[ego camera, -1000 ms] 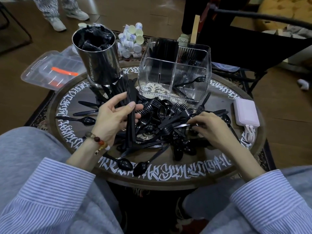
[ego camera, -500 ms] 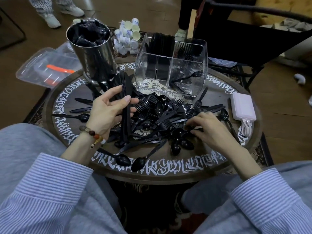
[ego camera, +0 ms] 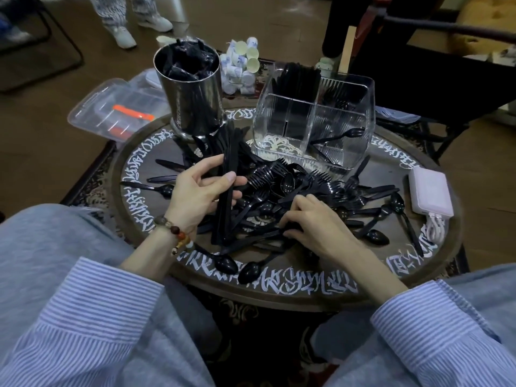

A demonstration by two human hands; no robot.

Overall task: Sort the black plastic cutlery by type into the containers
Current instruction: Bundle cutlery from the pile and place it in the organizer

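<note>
Left hand gripping a bundle of black plastic knives over the round lettered tabletop; right hand, fingers curled, pinching into the heap of black plastic forks and spoons before the clear ribbed divided container

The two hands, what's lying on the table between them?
In the head view, a heap of black forks and spoons lies between the left hand and right hand.
</note>
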